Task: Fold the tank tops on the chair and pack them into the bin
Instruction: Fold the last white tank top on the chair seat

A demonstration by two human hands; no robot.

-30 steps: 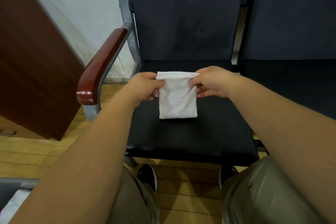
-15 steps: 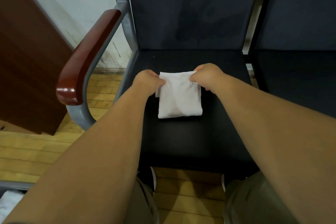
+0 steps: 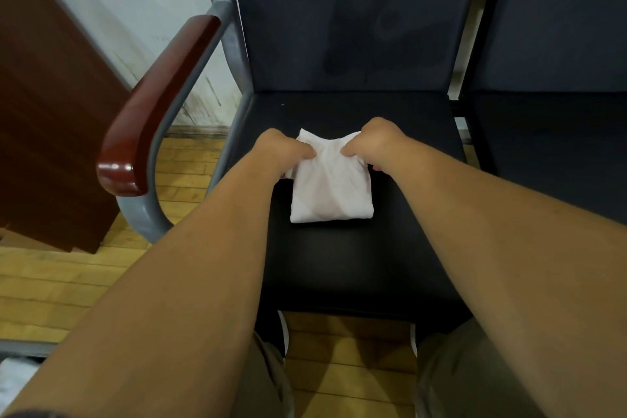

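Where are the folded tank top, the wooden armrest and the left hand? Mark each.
folded tank top [image 3: 330, 193], head view, middle of the white cloth.
wooden armrest [image 3: 159, 102], head view, its polished top.
left hand [image 3: 283, 149], head view, back of the hand.

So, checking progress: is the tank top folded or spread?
Folded: the tank top is a small, layered rectangle on the chair seat.

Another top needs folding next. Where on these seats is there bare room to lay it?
Bare: the seat between the folded tank top and its front edge; the strip from left hand and right hand back to the backrest; the neighbouring seat on the right. Crowded: mid-seat, where both hands grip the top.
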